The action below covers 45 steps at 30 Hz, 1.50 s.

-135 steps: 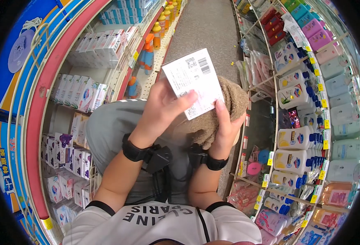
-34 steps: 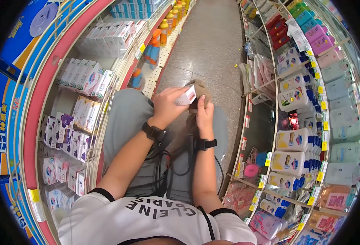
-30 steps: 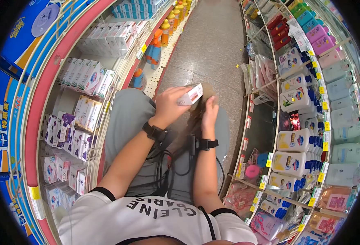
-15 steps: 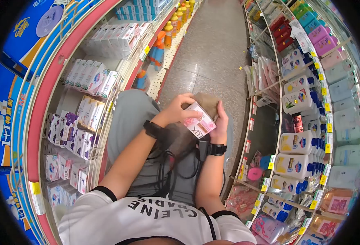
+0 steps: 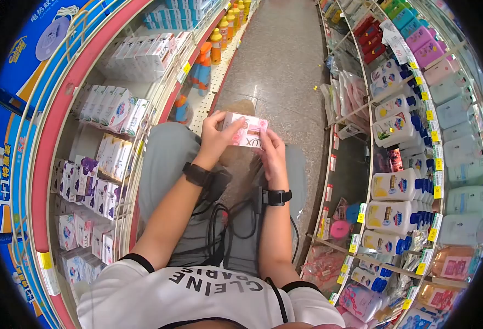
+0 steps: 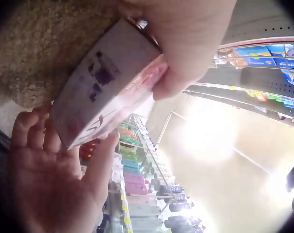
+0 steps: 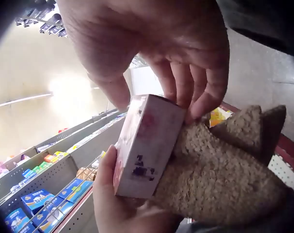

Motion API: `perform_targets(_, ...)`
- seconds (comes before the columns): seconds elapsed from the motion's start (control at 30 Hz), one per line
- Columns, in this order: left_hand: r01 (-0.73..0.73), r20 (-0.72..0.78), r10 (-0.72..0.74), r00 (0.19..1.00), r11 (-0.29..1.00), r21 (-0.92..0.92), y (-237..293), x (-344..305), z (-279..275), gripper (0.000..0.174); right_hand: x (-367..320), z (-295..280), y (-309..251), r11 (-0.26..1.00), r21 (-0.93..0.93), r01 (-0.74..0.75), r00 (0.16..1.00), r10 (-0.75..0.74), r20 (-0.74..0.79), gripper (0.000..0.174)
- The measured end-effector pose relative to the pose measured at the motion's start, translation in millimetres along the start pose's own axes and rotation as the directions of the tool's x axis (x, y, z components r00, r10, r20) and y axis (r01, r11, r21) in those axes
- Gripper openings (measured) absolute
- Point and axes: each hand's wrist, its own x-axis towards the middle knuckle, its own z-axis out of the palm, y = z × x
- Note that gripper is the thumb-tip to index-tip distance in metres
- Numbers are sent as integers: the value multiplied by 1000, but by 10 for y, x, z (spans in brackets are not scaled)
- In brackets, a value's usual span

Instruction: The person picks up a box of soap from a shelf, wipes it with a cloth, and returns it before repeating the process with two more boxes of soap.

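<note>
A white and pink LUX box lies nearly level between both hands above the knees. My left hand grips its left end, with the thumb across the printed face. The right hand pinches the other end between thumb and fingers. Seen from the right wrist, the box shows a plain narrow side with a small dark mark, and the right hand is at its upper end. A brown fuzzy fabric item is right behind the box; what supports it is hidden.
Boxed goods fill the wire-fronted shelf on the left. White pump bottles and coloured bottles line the right shelf. A grey floor aisle runs between, with orange and yellow bottles along its left side.
The box has shifted left and up and turned from a slant to nearly level. The right hand has come from beside the brown fabric onto the box's right end.
</note>
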Motion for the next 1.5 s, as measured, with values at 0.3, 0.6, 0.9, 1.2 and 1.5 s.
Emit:
perform_targets(0.3,327,105,-311,945,872,-364,46,7,3,29,18,5,-17,954,263,147,980,-105,-166,26)
perform_targets(0.6,221,379,-258,889,965,138,-54,-42,22,21,61,-105,39,918,320,233,950,-145,-275,29)
perform_targets(0.9,226,185,-224,957,974,11,-79,-20,-18,22,65,-86,60,941,309,140,986,-105,-127,29)
perform_targets(1.2,289,104,-279,955,951,-111,-58,-15,38,25,55,-37,27,912,368,184,982,-150,-118,28)
perform_targets(1.5,238,-9,-247,969,943,-234,-136,-5,61,27,-9,77,-14,993,29,118,993,-118,12,47)
